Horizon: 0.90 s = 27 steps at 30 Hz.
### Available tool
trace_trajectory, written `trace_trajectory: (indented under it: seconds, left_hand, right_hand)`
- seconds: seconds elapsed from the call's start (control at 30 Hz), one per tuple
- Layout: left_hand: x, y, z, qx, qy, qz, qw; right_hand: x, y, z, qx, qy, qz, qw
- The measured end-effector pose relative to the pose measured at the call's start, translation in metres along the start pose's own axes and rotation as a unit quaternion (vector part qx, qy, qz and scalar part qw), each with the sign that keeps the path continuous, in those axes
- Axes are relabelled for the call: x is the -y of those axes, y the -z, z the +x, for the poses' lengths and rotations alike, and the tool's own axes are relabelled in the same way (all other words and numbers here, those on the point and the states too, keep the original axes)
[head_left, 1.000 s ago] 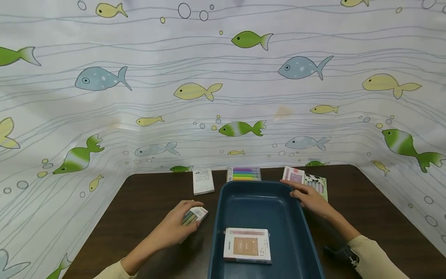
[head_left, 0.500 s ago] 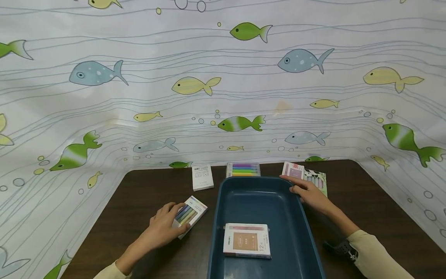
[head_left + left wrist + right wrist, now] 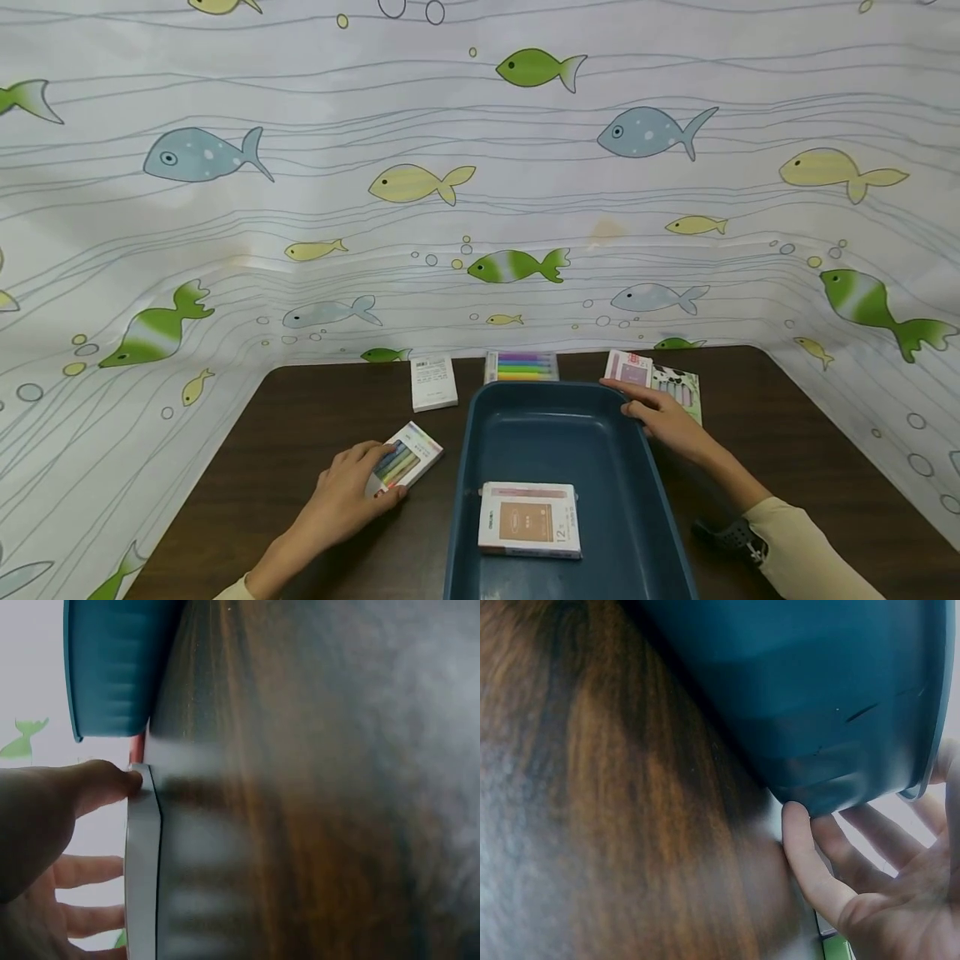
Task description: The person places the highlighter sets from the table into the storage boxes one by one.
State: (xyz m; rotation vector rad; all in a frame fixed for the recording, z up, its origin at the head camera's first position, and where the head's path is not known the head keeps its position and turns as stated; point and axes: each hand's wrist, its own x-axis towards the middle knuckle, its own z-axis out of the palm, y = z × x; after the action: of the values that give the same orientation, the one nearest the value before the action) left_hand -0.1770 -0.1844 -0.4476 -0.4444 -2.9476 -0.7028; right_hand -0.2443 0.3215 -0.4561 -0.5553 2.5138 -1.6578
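Note:
In the head view, a flat white box of coloured pens lies angled on the dark table, left of a deep blue plastic tray. My left hand rests over the box's near-left part, fingers fairly straight on top. The left wrist view shows its thumb touching the box's edge. At the tray's far right corner, my right hand holds the rim; in the right wrist view its fingers reach round the outer wall. A white box with a brown label lies inside the tray.
Behind the tray are a white box, a pack of rainbow-coloured pens, a pink-and-white box and a cow-patterned pack. A fish-print curtain surrounds the table. A dark watch is near the right sleeve.
My left hand has drawn back to the left and nearer, uncovering more of the pen box, which has hardly shifted. The right hand stays at the tray's corner. The head view has tilted slightly down.

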Motion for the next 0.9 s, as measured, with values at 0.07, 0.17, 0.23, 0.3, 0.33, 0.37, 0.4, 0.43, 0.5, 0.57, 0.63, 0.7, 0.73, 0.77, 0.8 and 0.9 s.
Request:
trace_trajectory:
  seconds: [0.07,0.17,0.23,0.3,0.33,0.37,0.4,0.43,0.5,0.57,0.63,0.7,0.73,0.77,0.8,0.9]
  left_hand:
    - [0.0000,-0.0008,0.0009,-0.007,-0.010,-0.002,0.9999]
    - [-0.0003,-0.0020,0.0016,-0.012,-0.017,-0.002,0.9998]
    - [-0.0003,-0.0028,0.0021,-0.013,-0.017,-0.003,0.9998]
    - [-0.0009,-0.0030,0.0025,-0.015,-0.016,-0.006,0.9997]
    - [-0.0013,-0.0029,0.0028,-0.016,-0.016,-0.008,0.9997]
    - [-0.0018,-0.0026,0.0031,-0.018,-0.017,-0.010,0.9997]
    - [-0.0023,-0.0021,0.0034,-0.019,-0.016,-0.012,0.9996]
    - [-0.0028,-0.0014,0.0035,-0.019,-0.016,-0.014,0.9996]
    - [-0.0039,0.0003,0.0037,-0.017,-0.013,-0.017,0.9996]
    - [-0.0050,0.0018,0.0037,-0.015,-0.008,-0.019,0.9997]
    - [-0.0059,0.0029,0.0038,-0.013,-0.003,-0.018,0.9998]
    - [-0.0062,0.0033,0.0036,-0.012,0.003,-0.016,0.9998]
    - [-0.0060,0.0031,0.0037,-0.012,0.004,-0.015,0.9998]
    - [-0.0059,0.0032,0.0038,-0.011,0.006,-0.014,0.9998]
    - [-0.0058,0.0032,0.0040,-0.012,0.007,-0.014,0.9998]
    - [-0.0054,0.0035,0.0051,-0.013,0.005,-0.011,0.9998]
  right_hand:
    - [0.0004,0.0006,-0.0006,0.000,0.000,0.002,1.000]
    - [-0.0005,0.0012,-0.0006,0.003,0.005,0.001,1.000]
    - [-0.0011,0.0012,-0.0005,0.005,0.007,0.000,1.000]
    - [-0.0018,0.0011,-0.0002,0.004,0.007,0.000,1.000]
    - [-0.0015,0.0008,-0.0003,0.001,0.002,0.001,1.000]
    - [-0.0016,0.0008,-0.0002,-0.001,0.001,0.002,1.000]
    - [-0.0020,0.0009,0.0000,-0.002,0.000,0.000,1.000]
    - [-0.0019,0.0008,0.0002,-0.004,-0.001,0.000,1.000]
    - [-0.0020,0.0009,0.0004,-0.007,-0.004,-0.001,1.000]
    - [-0.0021,0.0013,0.0007,-0.006,-0.003,-0.004,1.000]
    - [-0.0018,0.0011,0.0010,-0.007,-0.004,-0.005,1.000]
    - [-0.0009,0.0008,0.0013,-0.006,-0.006,-0.006,1.000]
    - [-0.0005,0.0007,0.0014,-0.005,-0.006,-0.006,1.000]
    - [-0.0001,0.0004,0.0014,-0.006,-0.008,-0.005,1.000]
    - [0.0000,0.0003,0.0015,-0.006,-0.009,-0.005,1.000]
    - [0.0002,0.0005,0.0018,-0.005,-0.009,-0.005,1.000]
